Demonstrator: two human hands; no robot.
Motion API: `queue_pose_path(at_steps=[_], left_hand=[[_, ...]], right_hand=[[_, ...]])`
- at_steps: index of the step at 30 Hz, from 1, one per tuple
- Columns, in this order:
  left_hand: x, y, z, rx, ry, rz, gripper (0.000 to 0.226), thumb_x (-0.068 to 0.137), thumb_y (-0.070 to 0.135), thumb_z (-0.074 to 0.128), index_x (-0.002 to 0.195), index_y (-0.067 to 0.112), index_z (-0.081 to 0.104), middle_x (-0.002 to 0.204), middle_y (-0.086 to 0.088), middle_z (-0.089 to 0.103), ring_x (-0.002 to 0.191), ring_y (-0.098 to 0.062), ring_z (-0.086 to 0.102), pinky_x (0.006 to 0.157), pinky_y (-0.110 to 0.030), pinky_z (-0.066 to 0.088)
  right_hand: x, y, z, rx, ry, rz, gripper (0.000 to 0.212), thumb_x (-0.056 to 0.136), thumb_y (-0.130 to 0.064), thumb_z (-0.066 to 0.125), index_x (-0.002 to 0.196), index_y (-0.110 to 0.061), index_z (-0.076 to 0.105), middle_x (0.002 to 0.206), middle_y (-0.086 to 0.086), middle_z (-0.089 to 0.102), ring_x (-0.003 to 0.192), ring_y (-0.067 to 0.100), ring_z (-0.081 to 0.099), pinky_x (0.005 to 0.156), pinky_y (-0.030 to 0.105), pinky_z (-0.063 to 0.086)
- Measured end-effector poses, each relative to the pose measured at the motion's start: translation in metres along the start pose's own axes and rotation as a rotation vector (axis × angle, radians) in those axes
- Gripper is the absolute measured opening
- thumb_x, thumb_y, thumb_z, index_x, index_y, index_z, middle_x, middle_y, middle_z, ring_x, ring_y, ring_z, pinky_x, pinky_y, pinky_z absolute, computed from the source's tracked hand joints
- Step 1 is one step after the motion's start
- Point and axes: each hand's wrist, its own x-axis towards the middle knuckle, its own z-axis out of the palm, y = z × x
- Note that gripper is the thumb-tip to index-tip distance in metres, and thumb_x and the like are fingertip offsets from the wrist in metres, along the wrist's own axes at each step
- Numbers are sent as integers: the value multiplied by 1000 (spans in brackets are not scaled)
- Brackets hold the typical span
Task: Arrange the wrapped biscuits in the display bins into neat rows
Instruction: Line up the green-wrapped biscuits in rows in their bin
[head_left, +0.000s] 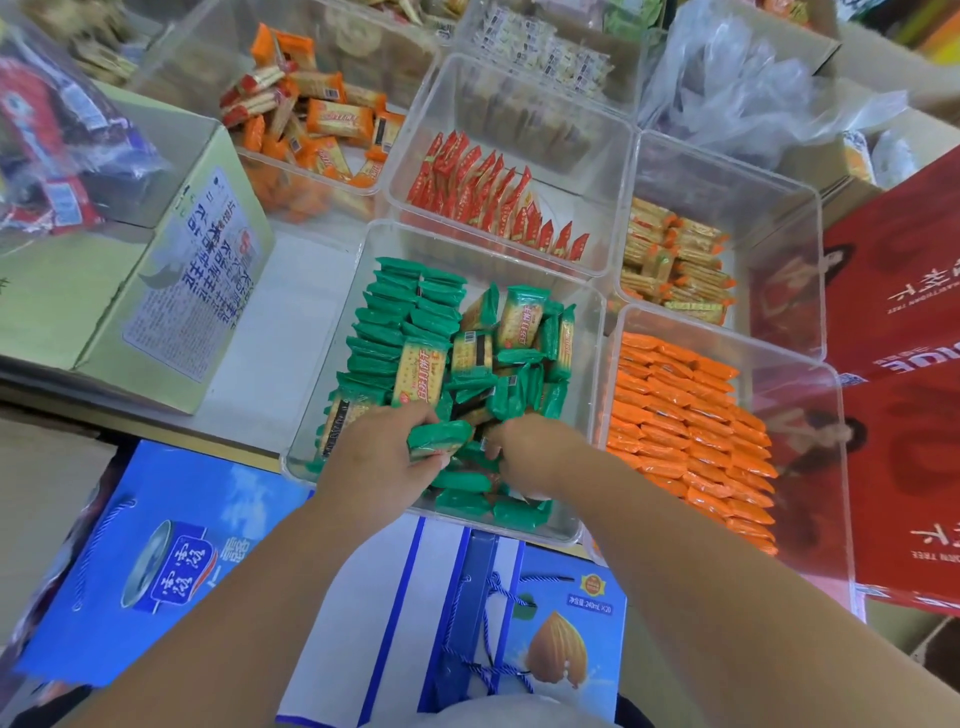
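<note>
Your forearms cross a blue carton (156, 545) and reach into the near clear bin (574, 467).

Left hand (384, 452): fingers and thumb curled round a green packet (439, 439), held on edge just above the bin's near end.

Right hand (524, 447): fingers bent down among the packets beside it. Tips hidden, so I cannot tell whether they grip anything.

Task items: the green-wrapped biscuits, all inside this bin. The left side holds a standing row (395, 322), packets on edge and packed face to face. That orientation likely fits the most per row and keeps them from toppling. Centre and right are a loose heap (519, 364), some packets flat with labels up.

Judgement: you are mid-bin. You presumably hold the packet on edge so that it slots in line with the row.

Orange packets (685, 431) in the bin to the right already stand in rows, and the red packets (493, 202) beyond are rowed too. The far-left packets (311, 119) look jumbled, so that bin likely needs work.
</note>
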Motion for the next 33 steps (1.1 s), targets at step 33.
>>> queue_pose_path(at_steps=[33], left_hand=[[9, 15, 14, 349, -190, 182, 30, 88, 34, 65, 118, 37, 67, 87, 1, 57, 87, -20, 50, 77, -34, 43]], right_hand=[[-2, 23, -17, -104, 562, 202, 65, 79, 3, 62, 124, -25, 25, 66, -1, 38, 44, 21, 37, 41, 28, 21]])
